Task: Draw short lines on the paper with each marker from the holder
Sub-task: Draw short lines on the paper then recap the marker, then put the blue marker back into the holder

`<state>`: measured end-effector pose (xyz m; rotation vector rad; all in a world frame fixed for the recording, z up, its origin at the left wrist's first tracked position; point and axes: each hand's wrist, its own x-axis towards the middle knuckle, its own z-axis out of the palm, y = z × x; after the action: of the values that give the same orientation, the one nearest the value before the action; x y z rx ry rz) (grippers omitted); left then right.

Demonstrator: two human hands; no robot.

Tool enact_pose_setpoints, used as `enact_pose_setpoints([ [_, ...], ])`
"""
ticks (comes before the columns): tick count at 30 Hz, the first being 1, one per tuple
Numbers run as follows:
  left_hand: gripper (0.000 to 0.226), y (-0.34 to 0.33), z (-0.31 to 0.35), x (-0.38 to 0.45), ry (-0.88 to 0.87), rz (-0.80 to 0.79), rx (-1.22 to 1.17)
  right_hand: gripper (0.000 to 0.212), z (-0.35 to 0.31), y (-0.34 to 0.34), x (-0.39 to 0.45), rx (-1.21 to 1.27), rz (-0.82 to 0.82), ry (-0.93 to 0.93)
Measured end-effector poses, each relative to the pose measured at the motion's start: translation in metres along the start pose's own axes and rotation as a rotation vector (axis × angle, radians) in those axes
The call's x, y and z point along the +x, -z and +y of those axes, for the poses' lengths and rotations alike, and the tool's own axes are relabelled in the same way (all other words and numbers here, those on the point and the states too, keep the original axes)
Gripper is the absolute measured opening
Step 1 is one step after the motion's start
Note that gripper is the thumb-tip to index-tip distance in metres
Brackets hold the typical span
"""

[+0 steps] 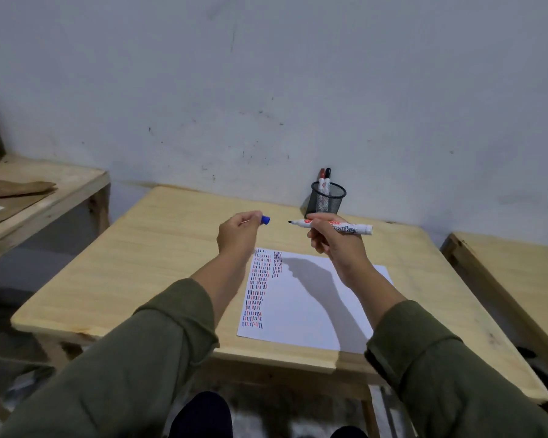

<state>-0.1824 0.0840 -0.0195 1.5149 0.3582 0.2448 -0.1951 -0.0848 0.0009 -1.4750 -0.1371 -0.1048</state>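
Note:
My right hand (pixel 332 245) holds a white marker (pixel 345 226) level above the table, its bare dark tip pointing left. My left hand (pixel 238 233) pinches the blue cap (pixel 265 220) a short gap away from that tip. Below both hands lies the white paper (pixel 310 311), with columns of short blue, red and black lines down its left side. A black mesh holder (pixel 327 200) stands at the table's back edge near the wall, with a red-capped marker (pixel 321 178) and a black-capped marker (pixel 328 177) upright in it.
The paper lies on a light wooden table (pixel 140 263). A second wooden table (pixel 519 273) stands to the right, and a wooden shelf (pixel 45 197) with brown paper on it to the left. A grey wall rises right behind the holder.

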Motion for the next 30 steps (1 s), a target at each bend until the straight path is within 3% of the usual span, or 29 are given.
enact_pose_setpoints([
  [6,0.029,-0.029,0.023,0.0,0.074,-0.109,-0.135,0.012,-0.025,0.005,0.006,0.002,-0.003,0.061],
  [11,0.016,-0.041,0.036,-0.006,0.081,-0.156,-0.187,0.015,-0.033,0.01,0.009,-0.006,0.003,0.093],
  [20,0.015,-0.053,0.043,-0.014,0.107,-0.223,-0.209,0.015,-0.037,0.013,0.009,-0.013,0.005,0.081],
  [30,0.012,-0.06,0.055,-0.019,0.256,-0.314,-0.392,0.019,-0.042,0.013,0.011,0.045,0.011,0.064],
])
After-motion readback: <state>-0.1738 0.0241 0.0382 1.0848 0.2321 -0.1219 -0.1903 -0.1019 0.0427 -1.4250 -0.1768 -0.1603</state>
